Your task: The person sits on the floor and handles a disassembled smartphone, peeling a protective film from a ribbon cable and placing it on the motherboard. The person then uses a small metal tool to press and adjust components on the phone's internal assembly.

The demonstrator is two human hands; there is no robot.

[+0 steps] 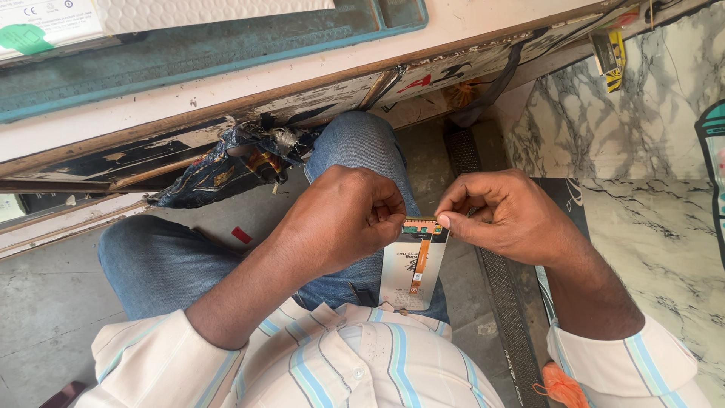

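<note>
Head view is looking straight down at a seated person's lap. Left hand (343, 219) is curling into a loose fist, fingertips pinching the top left edge of a small flat panel (411, 268). Right hand (502, 215) is closing thumb and forefinger on the panel's top right corner, other fingers folding in behind. Panel is hanging upright between the two hands, just above the right thigh, its lower edge reaching down near the shirt (355, 363). Panel's back is facing the camera: pale, with an orange ribbon cable (420, 261) running down its middle from a copper-coloured strip at the top.

Person is wearing blue jeans (162, 264), and the shirt is cream with blue and grey stripes, cuffs pushed up both forearms. Knees are pointing toward a desk (249, 83) with a worn, chipped front edge. On the desk, a teal mat (196, 49) is lying under a white box (113, 15) at the frame's top left. A dark patterned cloth (226, 162) is hanging from the desk edge, just beside the left knee. A small red piece (242, 235) is lying on the grey floor (45, 302) by the left thigh. A marble slab (642, 113) is standing to the right, and an orange tassel (560, 385) is showing beside the right cuff.
</note>
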